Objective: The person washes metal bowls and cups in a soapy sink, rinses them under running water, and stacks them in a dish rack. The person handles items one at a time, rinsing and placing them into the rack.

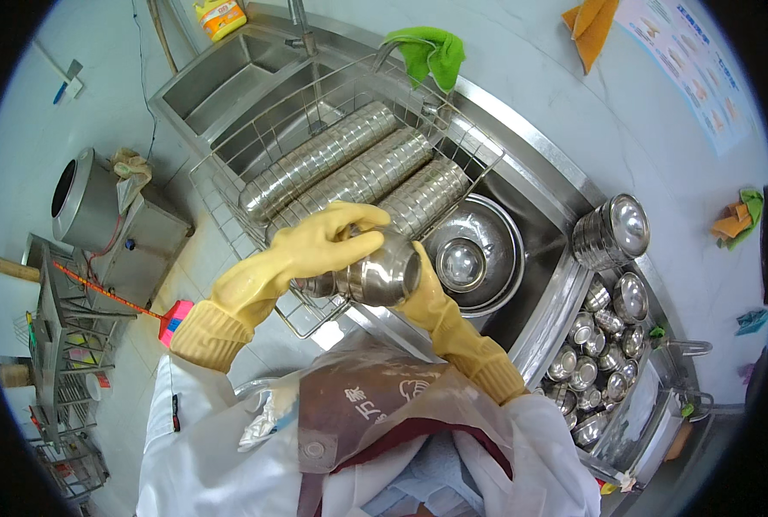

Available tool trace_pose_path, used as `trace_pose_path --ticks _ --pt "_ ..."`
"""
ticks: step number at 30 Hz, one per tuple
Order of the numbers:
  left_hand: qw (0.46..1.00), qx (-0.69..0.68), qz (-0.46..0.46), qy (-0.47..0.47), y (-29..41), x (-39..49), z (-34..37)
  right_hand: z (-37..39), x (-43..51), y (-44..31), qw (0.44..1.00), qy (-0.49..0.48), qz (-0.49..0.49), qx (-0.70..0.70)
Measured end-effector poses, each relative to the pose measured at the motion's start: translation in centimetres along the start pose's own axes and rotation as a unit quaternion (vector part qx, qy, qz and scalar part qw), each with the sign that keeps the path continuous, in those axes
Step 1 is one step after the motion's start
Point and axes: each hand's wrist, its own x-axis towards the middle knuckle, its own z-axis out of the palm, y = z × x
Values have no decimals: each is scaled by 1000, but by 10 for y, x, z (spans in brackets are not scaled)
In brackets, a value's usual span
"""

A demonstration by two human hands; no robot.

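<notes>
Both hands wear yellow rubber gloves. My left hand (pixel 329 245) lies over the top of a short row of stainless steel bowls (pixel 384 268), fingers curled round it. My right hand (pixel 426 291) grips the right end of the same bowls, near the open mouth. They are above the front of a wire basket (pixel 306 333) that rests across the sink. In the basket, three long rows of nested steel bowls (pixel 352 168) lie on their sides. The left ends of the nearer rows are partly hidden by my left hand.
Right of the basket, a steel basin (pixel 507 258) in the sink holds a small bowl (pixel 460 263). A stack of steel bowls (pixel 610 232) stands on the sink's edge. Many loose bowls (pixel 594 349) fill the right compartment. A green cloth (pixel 426 55) hangs over the tap.
</notes>
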Motion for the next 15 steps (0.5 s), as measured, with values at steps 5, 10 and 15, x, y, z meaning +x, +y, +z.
trace_pose_path --ticks 5,10,15 --pt "988 -135 30 -73 18 2 0 -26 -10 -16 894 -56 136 424" --pt "985 163 -55 -15 34 5 -56 -77 -32 -29 935 -134 64 322" --pt "838 495 -210 -92 40 19 -96 -101 -99 -17 880 -85 6 467"
